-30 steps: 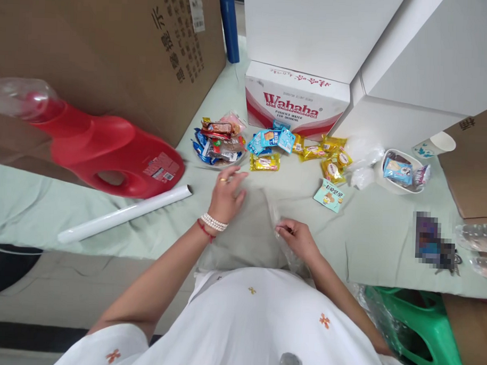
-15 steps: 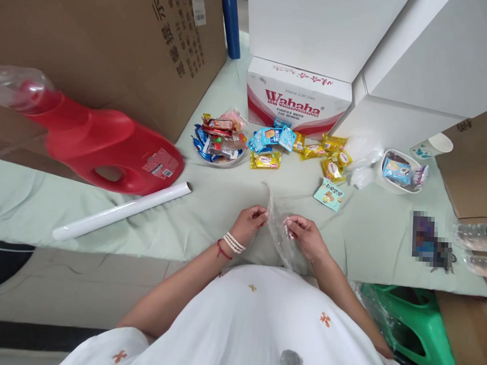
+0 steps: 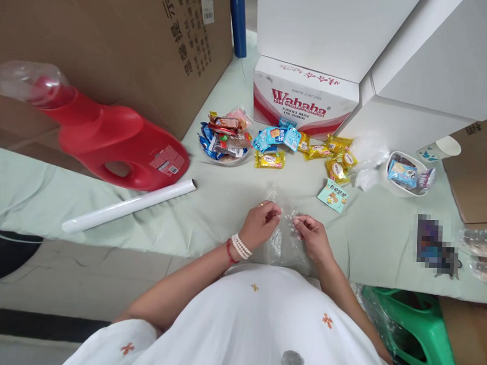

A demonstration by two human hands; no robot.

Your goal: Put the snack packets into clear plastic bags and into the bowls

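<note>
A clear plastic bag (image 3: 279,239) hangs between my hands at the table's front edge, in front of my body. My left hand (image 3: 262,223), with beads at the wrist, is closed in a pinch on the bag's left side. Opposite it, my right hand (image 3: 311,235) pinches the bag's other side between thumb and fingers. The film is thin and crumpled, so its outline is hard to follow. Just beyond the hands lie a yellow snack packet (image 3: 270,159) and a light green packet (image 3: 332,195).
Farther back stand a bowl of wrapped snacks (image 3: 228,159), blue packets (image 3: 276,137), a Wahaba-printed carton (image 3: 306,97) and a white bowl (image 3: 417,193). To the left are a red jug (image 3: 121,141) and a white roll (image 3: 131,205). A paper cup (image 3: 438,149) is at right.
The bag's film has spread wider between my hands. My left hand has shifted slightly right and turned over more; my right hand still pinches its side. The view has moved a little.
</note>
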